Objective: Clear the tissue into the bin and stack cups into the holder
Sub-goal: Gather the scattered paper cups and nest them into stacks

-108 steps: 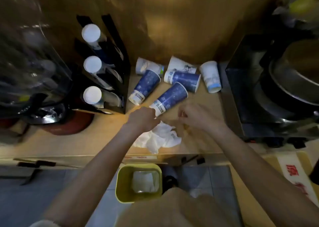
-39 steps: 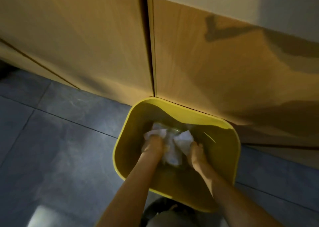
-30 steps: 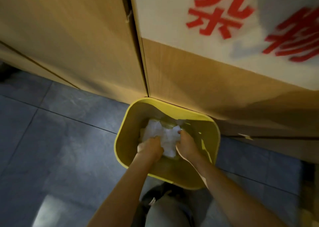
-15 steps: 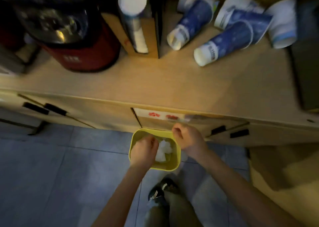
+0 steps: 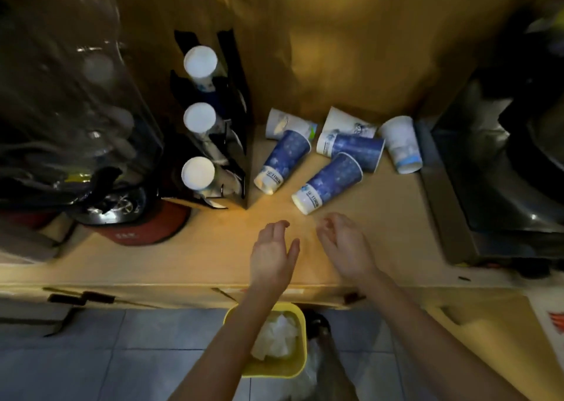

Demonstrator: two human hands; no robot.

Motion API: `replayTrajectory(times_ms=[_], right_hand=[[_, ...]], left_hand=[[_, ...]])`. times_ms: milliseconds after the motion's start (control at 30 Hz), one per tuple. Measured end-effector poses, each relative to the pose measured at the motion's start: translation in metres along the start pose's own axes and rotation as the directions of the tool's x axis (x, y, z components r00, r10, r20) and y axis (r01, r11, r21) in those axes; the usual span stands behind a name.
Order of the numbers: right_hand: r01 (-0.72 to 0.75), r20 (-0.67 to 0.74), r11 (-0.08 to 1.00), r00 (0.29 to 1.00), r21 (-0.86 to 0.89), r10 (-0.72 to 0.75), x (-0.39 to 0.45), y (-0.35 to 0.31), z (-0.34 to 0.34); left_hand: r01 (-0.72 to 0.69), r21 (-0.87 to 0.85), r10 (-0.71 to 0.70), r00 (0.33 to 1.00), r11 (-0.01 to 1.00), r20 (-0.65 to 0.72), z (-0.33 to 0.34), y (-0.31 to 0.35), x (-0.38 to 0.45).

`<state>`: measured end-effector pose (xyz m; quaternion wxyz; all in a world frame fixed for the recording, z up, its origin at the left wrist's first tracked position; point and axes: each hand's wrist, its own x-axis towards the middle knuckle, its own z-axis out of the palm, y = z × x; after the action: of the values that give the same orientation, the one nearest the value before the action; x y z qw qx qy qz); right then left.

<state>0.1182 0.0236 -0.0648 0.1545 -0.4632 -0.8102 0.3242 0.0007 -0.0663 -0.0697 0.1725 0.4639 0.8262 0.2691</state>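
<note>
Risen from the yellow bin (image 5: pixel 300 370), where tissue (image 5: pixel 276 338) now lies: left hand (image 5: pixel 272 255), right hand (image 5: pixel 345 248), both open, empty; take nearest blue cup (image 5: pixel 328 183) by its wall, nest toward holder (image 5: pixel 213 126).

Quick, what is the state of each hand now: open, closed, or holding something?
Left hand: open, empty, above the counter.
Right hand: open, fingers slightly curled, empty, near the closest blue cup.

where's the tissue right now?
Head view, bottom centre: the tissue lies in the yellow bin on the floor, below the counter edge, partly behind the left forearm.
</note>
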Motion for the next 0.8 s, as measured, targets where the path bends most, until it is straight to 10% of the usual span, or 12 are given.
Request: replayTrajectory(times_ms=[167,400,800], right_hand=[[-0.236,0.076,0.944,0.972,0.228,0.225,0.055,0.021,-0.001],[-0.688,0.395,0.259,0.638,0.678,0.661,0.104,0.044,-0.005],[-0.700,0.509,0.093,0.598,0.708,0.619,0.136,0.046,-0.005]], left_hand=[[0.020,0.215,-0.040,0.995,0.976,0.091,0.017,0.005,0.049],[0.100,0.434,-0.159,0.982,0.895,0.102,0.025,0.004,0.094],[0.105,0.383,-0.145,0.986,0.918,0.077,0.009,0.002,0.181]])
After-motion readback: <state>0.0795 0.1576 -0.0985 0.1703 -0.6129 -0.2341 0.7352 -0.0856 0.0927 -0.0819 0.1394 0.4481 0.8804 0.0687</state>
